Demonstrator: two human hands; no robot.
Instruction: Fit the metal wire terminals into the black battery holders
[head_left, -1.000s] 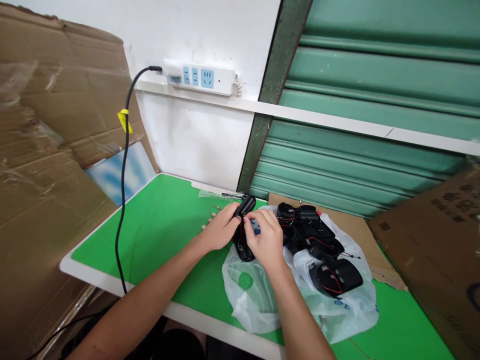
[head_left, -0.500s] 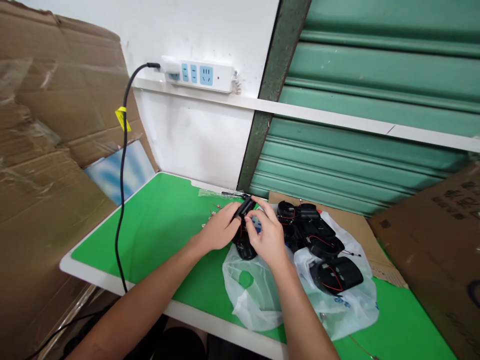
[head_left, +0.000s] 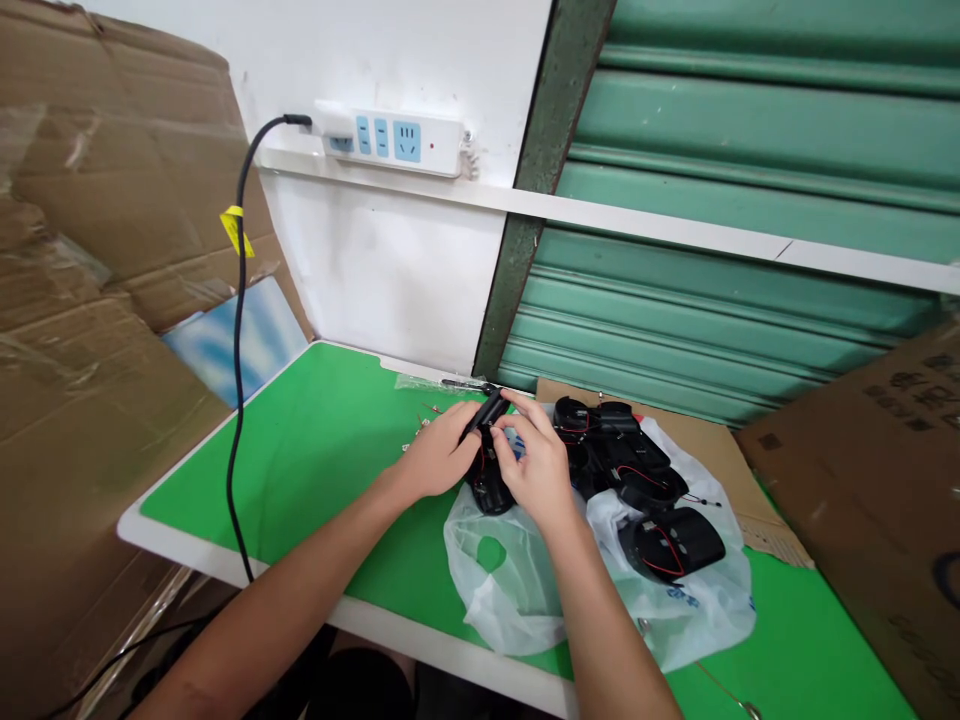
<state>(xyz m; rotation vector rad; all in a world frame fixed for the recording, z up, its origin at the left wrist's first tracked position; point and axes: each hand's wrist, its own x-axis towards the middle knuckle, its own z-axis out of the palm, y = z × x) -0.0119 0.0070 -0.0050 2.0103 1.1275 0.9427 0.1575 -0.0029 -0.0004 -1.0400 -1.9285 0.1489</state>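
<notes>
My left hand (head_left: 441,452) is closed around a black plastic housing (head_left: 486,414), which tilts up to the right. On the near side of that piece, my right hand (head_left: 535,458) has its thumb and a finger drawn together, while its index finger reaches the upper end. Whether something tiny is in the pinch cannot be made out. Just below the fingers is another black housing (head_left: 493,494) with a red wire. Small metal pieces (head_left: 422,428) lie left of my left hand, partly hidden by it.
A white plastic bag (head_left: 517,610) bears several black housings (head_left: 679,545) with red wires. Cardboard (head_left: 765,510) lies behind it on the green table (head_left: 300,450). Large cartons stand left and right (head_left: 885,480). A black cable (head_left: 238,370) hangs from the power strip (head_left: 420,145).
Both hands keep almost the same hold on the black housing. The whole view has shifted slightly; nothing has been let go or taken up.
</notes>
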